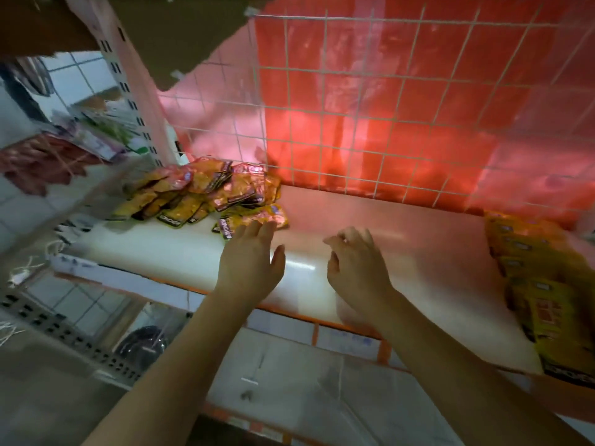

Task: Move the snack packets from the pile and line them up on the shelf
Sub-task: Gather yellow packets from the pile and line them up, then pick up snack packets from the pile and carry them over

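Both hands over the white shelf (pixel 402 252), neither holding anything. Left hand (pixel 251 259) reaches toward the pile, fingers straight and together, thumb spread out to the side, fingertips (pixel 257 228) at the edge of the nearest packet (pixel 254 220); contact unclear due to blur. Right hand (pixel 354 265) hovers mid-shelf, fingers loosely curled, empty, well apart from any packet. Pile of snack packets (pixel 199 194), yellow-orange with dark labels, sits heaped at the shelf's back-left corner against the wire grid (pixel 370 101) with red sheet behind. Row of yellow packets (pixel 541 284) lined up along the shelf's right end, overlapping one another, running front to back.
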`<act>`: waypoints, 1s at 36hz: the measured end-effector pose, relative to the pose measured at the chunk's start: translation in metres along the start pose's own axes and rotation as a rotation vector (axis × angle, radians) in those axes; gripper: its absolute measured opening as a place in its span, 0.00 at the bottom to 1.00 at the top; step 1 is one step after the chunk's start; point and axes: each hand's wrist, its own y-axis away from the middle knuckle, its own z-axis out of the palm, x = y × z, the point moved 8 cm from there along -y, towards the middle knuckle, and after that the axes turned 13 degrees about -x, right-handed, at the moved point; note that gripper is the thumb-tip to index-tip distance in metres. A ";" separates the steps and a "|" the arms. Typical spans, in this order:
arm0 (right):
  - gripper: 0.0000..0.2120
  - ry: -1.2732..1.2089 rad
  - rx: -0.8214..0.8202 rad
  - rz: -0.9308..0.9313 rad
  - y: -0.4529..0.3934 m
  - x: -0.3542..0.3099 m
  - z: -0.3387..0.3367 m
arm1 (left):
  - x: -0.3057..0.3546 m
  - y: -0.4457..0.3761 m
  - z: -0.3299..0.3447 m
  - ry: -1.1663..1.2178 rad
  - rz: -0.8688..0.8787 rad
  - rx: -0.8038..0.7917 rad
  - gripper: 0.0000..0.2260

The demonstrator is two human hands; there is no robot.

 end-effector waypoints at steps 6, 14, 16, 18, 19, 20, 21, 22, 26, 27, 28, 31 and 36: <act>0.18 -0.025 -0.055 0.135 -0.058 -0.055 0.038 | -0.104 -0.011 -0.008 0.000 -0.039 -0.003 0.15; 0.13 0.014 0.012 0.180 -0.107 -0.108 0.070 | -0.230 -0.034 -0.024 -0.054 -0.202 0.020 0.14; 0.13 0.026 0.015 0.184 -0.115 -0.116 0.076 | -0.247 -0.038 -0.031 -0.052 -0.203 0.080 0.11; 0.13 0.046 -0.019 0.199 -0.122 -0.122 0.083 | -0.257 -0.041 -0.040 -0.037 -0.193 0.153 0.08; 0.13 0.047 -0.040 0.206 -0.125 -0.122 0.086 | -0.261 -0.043 -0.043 -0.033 -0.197 0.172 0.08; 0.14 0.045 -0.057 0.209 -0.127 -0.122 0.089 | -0.268 -0.046 -0.043 -0.035 -0.215 0.170 0.07; 0.14 0.043 -0.072 0.213 -0.129 -0.121 0.091 | -0.274 -0.050 -0.042 -0.053 -0.239 0.149 0.08; 0.14 0.036 -0.083 0.221 -0.130 -0.119 0.091 | -0.281 -0.054 -0.039 -0.077 -0.260 0.117 0.09; 0.14 -0.009 -0.087 0.214 -0.134 -0.115 0.091 | -0.310 -0.065 -0.012 -0.019 -0.416 -0.121 0.15; 0.13 -0.024 -0.094 0.215 -0.134 -0.114 0.091 | -0.313 -0.065 -0.006 -0.009 -0.431 -0.170 0.16; 0.13 -0.048 -0.103 0.226 -0.132 -0.112 0.092 | -0.315 -0.065 -0.003 -0.006 -0.436 -0.192 0.16; 0.11 -0.128 -0.122 0.316 -0.126 -0.106 0.092 | -0.317 -0.065 -0.005 0.049 -0.444 -0.183 0.15; 0.27 -0.121 -0.101 0.467 -0.127 -0.097 0.084 | -0.317 -0.059 -0.013 0.063 -0.485 -0.219 0.22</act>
